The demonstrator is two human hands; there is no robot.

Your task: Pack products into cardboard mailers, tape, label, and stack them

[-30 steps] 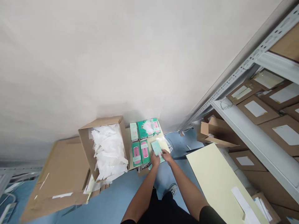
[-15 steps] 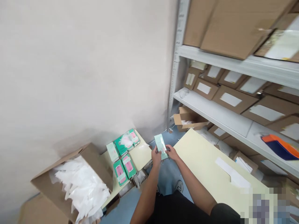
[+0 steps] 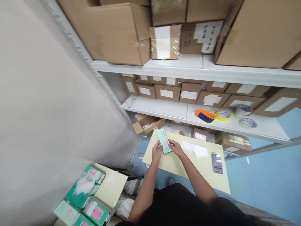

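A slim pale green box [image 3: 162,137] is held between my two hands, over the left part of the cream table [image 3: 174,161]. My left hand [image 3: 157,151] grips its left long edge, thumb on the upper face. On the opposite edge, my right hand [image 3: 176,147] is closed with its fingers along the side. Some pinkish print shows on the lower part of the box. White paper sheets [image 3: 196,148] lie on the table to the right of my right hand.
Green and pink boxes [image 3: 95,211] sit on a second cream table [image 3: 115,185] at lower left. Cardboard boxes [image 3: 166,93] fill the shelf [image 3: 162,105] ahead. An orange and blue tape dispenser [image 3: 205,115] and tape rolls [image 3: 223,115] rest there. An open carton [image 3: 148,123] stands below.
The view has turned to the right, towards the shelving. Both hands have carried the pale green box from above the floor gap to over the cream table.
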